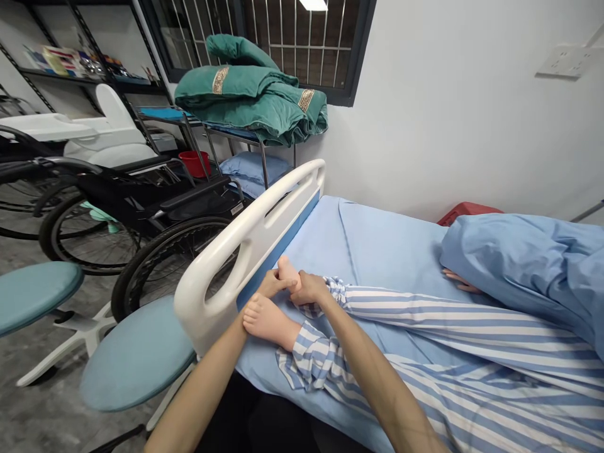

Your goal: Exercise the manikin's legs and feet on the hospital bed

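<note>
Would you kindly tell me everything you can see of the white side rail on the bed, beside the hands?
The side rail is a smooth white moulded panel, plastic by its look, with rounded corners and long oval cut-outs beneath its top bar. A blue strip runs along its lower edge. It stands upright along the edge of the bed, next to the blue sheet. The person's left hand lies close to its lower edge; whether they touch cannot be told.

At twelve o'clock, my left hand (pixel 270 284) touches the manikin's lower foot (pixel 268 321) while my right hand (pixel 309 288) holds its upper foot (pixel 287 272), on the blue hospital bed (pixel 377 245).
</note>
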Demonstrator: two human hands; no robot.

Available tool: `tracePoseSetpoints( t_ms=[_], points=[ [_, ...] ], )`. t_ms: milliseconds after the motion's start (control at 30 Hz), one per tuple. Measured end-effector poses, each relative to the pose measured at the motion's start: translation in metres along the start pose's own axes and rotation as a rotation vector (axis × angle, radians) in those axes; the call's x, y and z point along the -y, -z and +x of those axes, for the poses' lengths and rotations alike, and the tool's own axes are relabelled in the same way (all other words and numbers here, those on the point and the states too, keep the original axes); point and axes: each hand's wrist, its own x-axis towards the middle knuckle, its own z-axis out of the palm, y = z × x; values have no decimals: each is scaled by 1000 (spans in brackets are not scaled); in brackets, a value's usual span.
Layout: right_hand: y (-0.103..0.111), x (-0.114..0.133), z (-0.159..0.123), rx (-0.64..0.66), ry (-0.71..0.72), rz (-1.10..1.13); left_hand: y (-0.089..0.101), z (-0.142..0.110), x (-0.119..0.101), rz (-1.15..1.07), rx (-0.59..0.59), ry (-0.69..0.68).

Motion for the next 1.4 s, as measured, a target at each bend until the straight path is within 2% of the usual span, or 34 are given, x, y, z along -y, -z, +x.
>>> tracePoseSetpoints(
  t_ms=[467,533,733,900,1100,1233,1400],
  points=[
    [4,2,-3,26,-17,10,-2,0,-1,-26,29,3],
    [5,3,-5,21,-4,0,-5,0,0,-61,-6,6],
    [8,6,-6,24,-20,-22,-16,0,0,-299,-240,27],
    [5,5,-4,34,-34,-21,-19,1,1,-370,-309,26],
    [-1,0,1,6,-3,-29,-12,1,0,-563,-284,60],
    [-2,0,2,-5,14,-35,-8,1,-2,-511,-259,70],
    [-1,1,1,0,8,-39,-12,2,-2,-498,-262,70]
  ],
)
